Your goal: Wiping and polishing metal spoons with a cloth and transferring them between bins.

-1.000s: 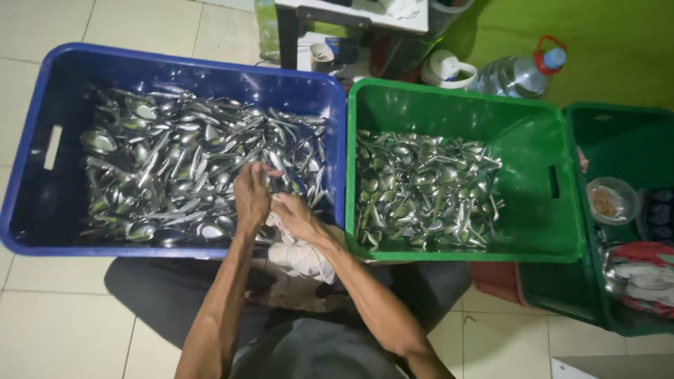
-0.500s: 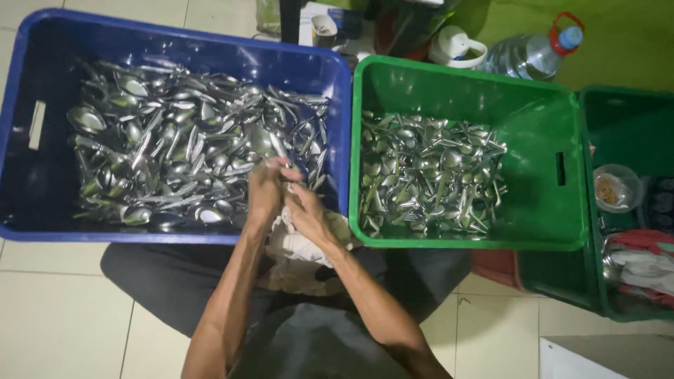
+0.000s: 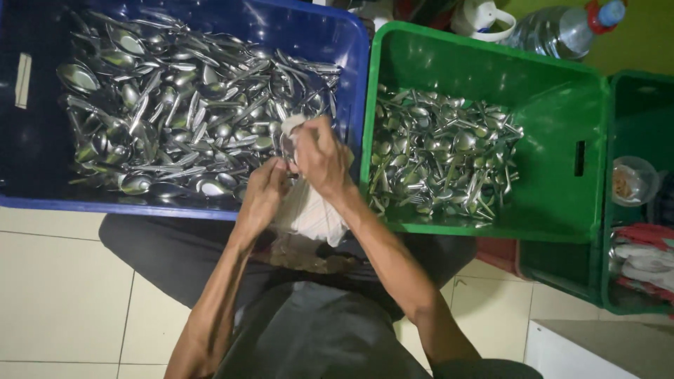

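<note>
I am pinching my right hand (image 3: pixel 319 156) shut around a crumpled white cloth (image 3: pixel 309 210), and a shiny steel spoon (image 3: pixel 286 144) is sitting wrapped in the upper folds, its bowl peeking out just left of my knuckles. My left hand (image 3: pixel 261 196) is curling closed just below and to the left, its fingertips gripping the lower end of that same spoon and touching the cloth; the two hands are meeting almost together. The rest of the cloth is hanging down beneath my hands toward my lap.

Just beyond and to the left of my hands, a deep blue plastic crate (image 3: pixel 42 189) is sitting on the pale tiled floor (image 3: pixel 63 281), and a loose heap of steel spoons (image 3: pixel 175 112) is filling it. My hands are hovering over its near right corner. Directly to the right of my right hand, a green plastic crate (image 3: pixel 562 105) is standing edge to edge with the blue one, holding a smaller pile of steel spoons and forks (image 3: pixel 442 158).

Farther right, a second green bin (image 3: pixel 642 98) is holding a small clear round container (image 3: pixel 632 179) and some red and white wrappers (image 3: pixel 642 245). Well beyond the green crate, a clear plastic water bottle with a blue cap (image 3: pixel 562 28) is lying beside a white jug with a handle (image 3: pixel 484 17).
</note>
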